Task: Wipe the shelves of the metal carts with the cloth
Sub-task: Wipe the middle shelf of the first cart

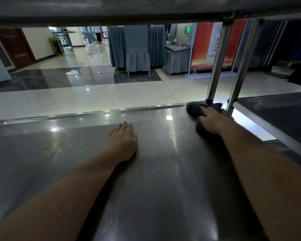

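Observation:
I look along a shiny metal cart shelf (76, 153) from under the shelf above (111, 13). My right hand (214, 120) lies on a dark grey cloth (194, 109) at the shelf's far right corner, beside the cart's upright post (215, 72); its fingers are stretched forward over the cloth and press it onto the metal. My left hand (123, 141) rests flat on the middle of the shelf, fingers straight, holding nothing.
A second metal cart's shelf (276, 119) and post (240, 66) stand close on the right, with a narrow gap between. Beyond the shelf's far rim lies a glossy tiled floor, with covered chairs (137, 49) and a red banner (207, 46) further back.

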A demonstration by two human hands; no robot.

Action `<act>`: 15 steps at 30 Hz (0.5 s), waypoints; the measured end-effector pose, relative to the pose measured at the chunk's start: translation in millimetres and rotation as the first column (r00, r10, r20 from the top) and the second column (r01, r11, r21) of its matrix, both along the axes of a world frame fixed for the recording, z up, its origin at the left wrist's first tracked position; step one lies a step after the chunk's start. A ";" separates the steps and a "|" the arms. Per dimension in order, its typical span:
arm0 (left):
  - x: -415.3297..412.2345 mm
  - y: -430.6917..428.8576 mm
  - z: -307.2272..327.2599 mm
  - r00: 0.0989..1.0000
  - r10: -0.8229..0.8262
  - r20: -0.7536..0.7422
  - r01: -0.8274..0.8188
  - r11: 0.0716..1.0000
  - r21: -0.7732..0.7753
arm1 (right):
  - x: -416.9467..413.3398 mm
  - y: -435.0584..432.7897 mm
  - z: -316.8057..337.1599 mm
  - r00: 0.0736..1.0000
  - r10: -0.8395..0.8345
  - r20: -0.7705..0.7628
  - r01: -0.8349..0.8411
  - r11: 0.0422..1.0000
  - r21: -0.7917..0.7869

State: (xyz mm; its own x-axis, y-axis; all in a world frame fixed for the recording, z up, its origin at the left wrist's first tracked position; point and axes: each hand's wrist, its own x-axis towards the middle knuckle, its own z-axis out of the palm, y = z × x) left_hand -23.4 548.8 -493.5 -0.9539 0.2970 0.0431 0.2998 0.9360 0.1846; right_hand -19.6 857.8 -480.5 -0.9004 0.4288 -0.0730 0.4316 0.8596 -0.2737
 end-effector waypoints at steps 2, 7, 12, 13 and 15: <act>-4.4 -7.1 10.4 0.997 -0.058 0.055 0.057 0.998 0.017 | 1.3 17.5 -1.6 0.997 -0.073 -0.001 0.073 0.997 0.031; -23.0 -62.3 26.3 0.999 -0.030 0.015 0.032 0.994 -0.103 | -8.7 11.2 2.7 0.998 -0.040 0.044 0.035 0.993 0.109; -26.0 -81.0 7.6 0.998 -0.059 0.038 0.063 0.989 -0.131 | -19.3 12.4 -4.1 0.992 -0.091 0.083 0.089 0.995 0.034; -27.3 -80.8 6.7 0.997 -0.063 0.033 0.067 0.991 -0.119 | -22.2 11.3 -4.2 0.991 -0.108 0.083 0.106 0.994 0.020; -27.7 -79.5 6.1 0.997 -0.067 0.026 0.069 0.991 -0.111 | -23.0 -0.8 1.9 0.992 -0.107 0.069 0.108 0.994 -0.014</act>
State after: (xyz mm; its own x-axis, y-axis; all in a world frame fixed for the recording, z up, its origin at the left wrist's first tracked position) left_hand -51.1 469.3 -487.4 -0.9316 0.3632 -0.0147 0.3607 0.9286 0.0874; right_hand -42.7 856.9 -478.6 -0.8416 0.5212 -0.1415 0.5397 0.8021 -0.2556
